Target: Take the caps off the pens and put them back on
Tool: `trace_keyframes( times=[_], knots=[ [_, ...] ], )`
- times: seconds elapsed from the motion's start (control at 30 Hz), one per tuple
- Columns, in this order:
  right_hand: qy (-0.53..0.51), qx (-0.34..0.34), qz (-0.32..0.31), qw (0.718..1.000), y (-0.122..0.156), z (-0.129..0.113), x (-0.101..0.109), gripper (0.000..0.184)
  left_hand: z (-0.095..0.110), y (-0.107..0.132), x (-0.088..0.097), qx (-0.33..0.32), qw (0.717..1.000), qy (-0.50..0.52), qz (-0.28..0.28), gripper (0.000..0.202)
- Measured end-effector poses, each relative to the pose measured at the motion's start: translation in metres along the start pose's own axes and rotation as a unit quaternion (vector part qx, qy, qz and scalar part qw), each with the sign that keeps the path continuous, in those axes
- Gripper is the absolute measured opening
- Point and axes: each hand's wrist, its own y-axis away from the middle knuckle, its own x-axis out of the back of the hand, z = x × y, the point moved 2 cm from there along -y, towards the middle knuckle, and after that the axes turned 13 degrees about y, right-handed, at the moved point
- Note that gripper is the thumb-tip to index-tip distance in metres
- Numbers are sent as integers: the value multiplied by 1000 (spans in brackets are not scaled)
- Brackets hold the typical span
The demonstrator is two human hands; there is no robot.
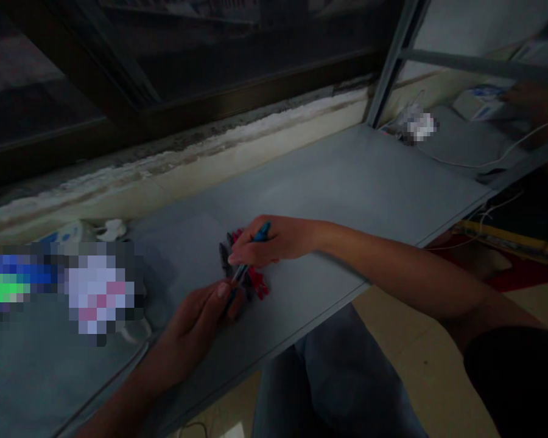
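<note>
A pen with a clear barrel and blue end slants between my two hands, low over the grey tabletop. My right hand is closed round its upper part, and the blue end sticks out above the fingers. Closed on the lower end, the thumb and fingers of my left hand hide the tip; a dark blue piece shows beside them. Just behind and under my hands lie several more pens, among them a black pen and a red pen. My right hand partly covers them.
On the left are a power strip, a white plug, blurred-out items and a cable. A metal post rises at the back right, with a box and a white cord beyond. The window ledge borders the table's rear.
</note>
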Motion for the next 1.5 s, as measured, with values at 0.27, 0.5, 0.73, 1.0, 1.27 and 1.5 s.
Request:
trace_keyframes(
  times=[0.27, 0.5, 0.73, 1.0, 1.27, 1.5],
  knots=[
    [167, -71, 96, 979, 9, -15, 25, 40, -1, -3, 15, -99, 976, -168, 101, 36],
    [217, -32, 189, 957, 10, -10, 32, 39, 3, -9, 17, -89, 962, -193, 172, 33],
    [200, -73, 147, 966, 15, -2, 38, 39, 2, -10, 16, -71, 964, -186, 175, 33],
    [191, -127, 150, 962, 13, 3, 38, 30, -7, -14, 16, -65, 967, -185, 165, 38],
    [112, -79, 190, 972, 13, -1, 45, 22, -11, -19, 17, -124, 964, -176, 159, 35],
    [106, -76, 273, 953, 12, -5, 48, 22, -15, -18, 18, -139, 962, -177, 156, 23]
  ],
)
